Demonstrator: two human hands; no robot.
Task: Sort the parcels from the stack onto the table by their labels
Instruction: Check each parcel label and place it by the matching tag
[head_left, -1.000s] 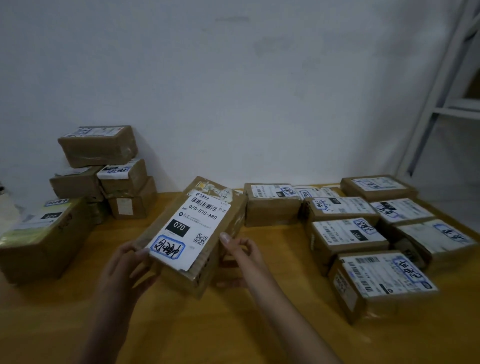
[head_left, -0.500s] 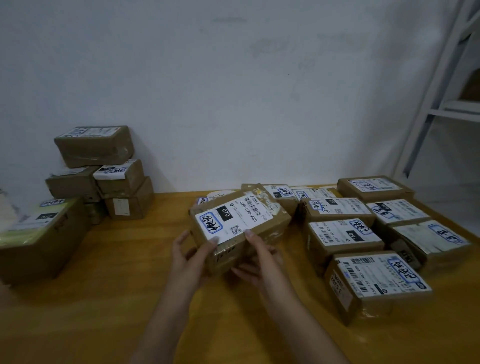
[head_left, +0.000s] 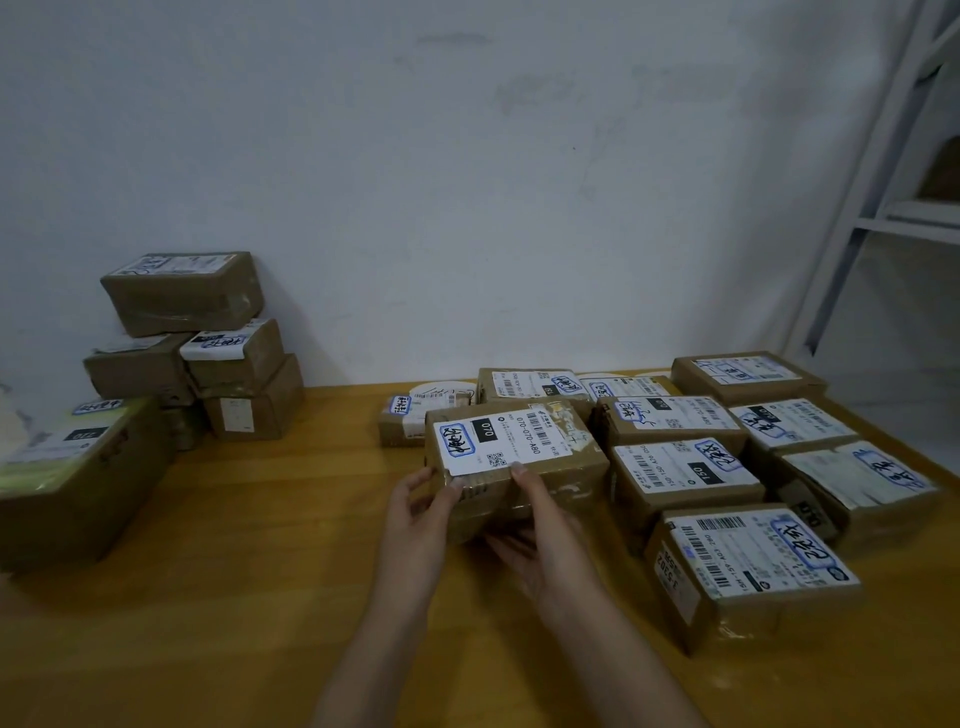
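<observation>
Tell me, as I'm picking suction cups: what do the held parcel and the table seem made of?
The parcel looks like matte brown cardboard, with glossy clear tape glinting on its front and a white paper label. The table looks like wood, probably varnished: yellowish, smooth, softly shiny.

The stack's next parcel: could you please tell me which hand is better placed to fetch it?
Probably the left hand: it grips the 070 parcel on the side nearer the stack; the right hand would cross over.
</observation>
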